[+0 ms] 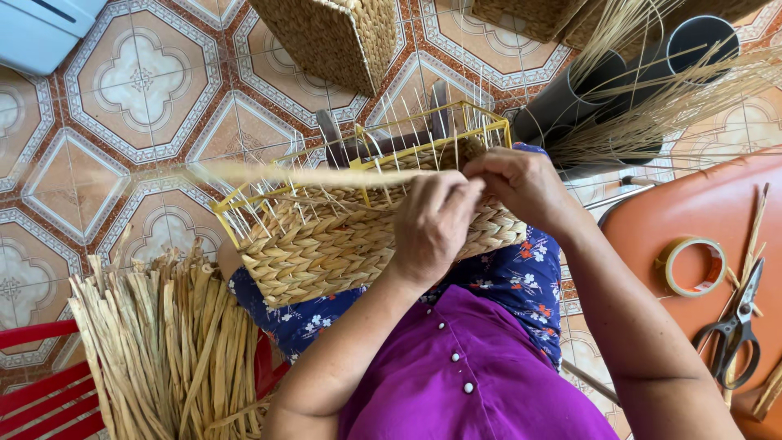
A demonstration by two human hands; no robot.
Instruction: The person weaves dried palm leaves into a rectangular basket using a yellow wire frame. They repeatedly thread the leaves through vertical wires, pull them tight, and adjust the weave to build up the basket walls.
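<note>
- The left hand (pixel 430 224) is curled, fingers bent down over the upper edge of the basket (pixel 326 248), thumb and forefinger pinching a flat straw strand (pixel 309 175) that runs off to the left, blurred; the right hand (pixel 521 183) sits just beside it, fingertips closed on the same weave at the rim; the two hands touch.
- The basket rests on the person's lap, on the blue flowered cloth (pixel 521 281), tilted toward the camera; its lower part is woven in plaited rows, while above them the yellow wire frame (pixel 358 134) and thin pale uprights stand bare.
- Handling, as a judgement: the basket looks light, and stiff where the wire runs; the plaited wall should give a little under a press; the uprights look thin and springy, likely to bend if squeezed; the frame rim or the finished wall seems the safe hold; the strand looks soft and pliable, best pinched close to the weave.
- A bundle of straw (pixel 163 342) lies to the left on a red chair (pixel 41 391); scissors (pixel 737 330) and a tape roll (pixel 692 265) lie on an orange stool (pixel 692 204) to the right; more baskets (pixel 326 33) stand on the tiled floor (pixel 138 90); dark tubes (pixel 603 81) hold thin reeds.
</note>
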